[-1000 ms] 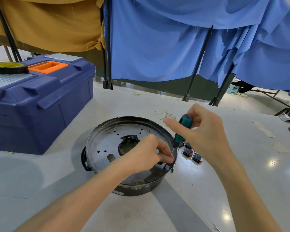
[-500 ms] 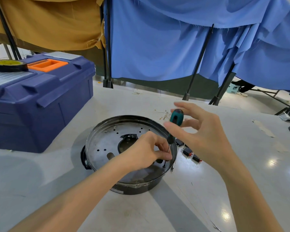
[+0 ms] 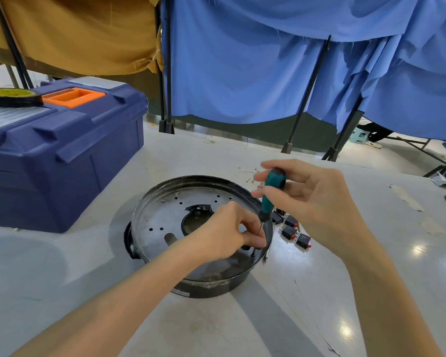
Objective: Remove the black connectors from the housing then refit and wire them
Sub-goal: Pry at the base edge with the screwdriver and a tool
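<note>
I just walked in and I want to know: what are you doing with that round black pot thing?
A person is working on a round black housing on the table. The right hand holds a green-handled screwdriver nearly upright, its tip down inside the housing near the rim. The left hand has its fingers curled right at the tip; what they pinch is too small to tell. Several black connectors lie loose on the table beside the housing.

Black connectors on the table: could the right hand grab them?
Probably yes: the connectors lie uncovered close beside the right hand, but it grips the screwdriver and must let go first.
</note>
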